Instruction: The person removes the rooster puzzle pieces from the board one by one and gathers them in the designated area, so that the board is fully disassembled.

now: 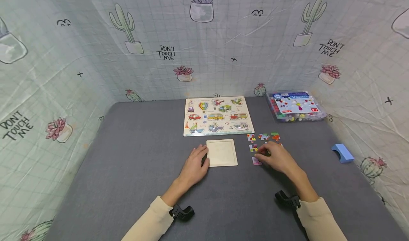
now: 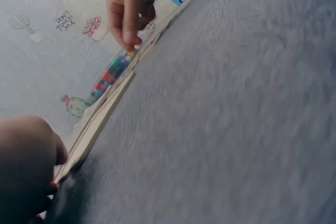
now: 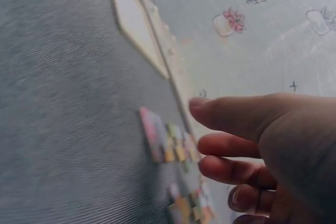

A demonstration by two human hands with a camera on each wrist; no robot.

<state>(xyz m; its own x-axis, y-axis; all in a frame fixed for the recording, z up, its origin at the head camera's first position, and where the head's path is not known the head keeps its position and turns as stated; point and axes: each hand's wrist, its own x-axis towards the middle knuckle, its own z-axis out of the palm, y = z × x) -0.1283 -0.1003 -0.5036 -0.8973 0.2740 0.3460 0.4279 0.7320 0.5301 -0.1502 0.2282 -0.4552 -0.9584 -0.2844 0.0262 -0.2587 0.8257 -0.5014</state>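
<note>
A small square wooden tray [image 1: 222, 153], pale and with a raised rim, lies flat on the grey table. My left hand [image 1: 193, 164] is at its left side, with fingertips and thumb touching the rim. Right of the tray lie several colourful jigsaw pieces [image 1: 256, 161] in loose rows. Over them hovers my right hand [image 1: 277, 157], hiding some from the head view. In the right wrist view its thumb and fingers [image 3: 223, 145] stand apart with nothing seen between them, just above the pieces [image 3: 153, 134].
Behind the tray lies a wooden picture board [image 1: 218, 116] of vehicles. A clear plastic box [image 1: 296, 106] of coloured beads stands at the back right. One blue arched block [image 1: 343, 153] is near the right table edge. Printed cloth walls [image 1: 204, 49] enclose the table.
</note>
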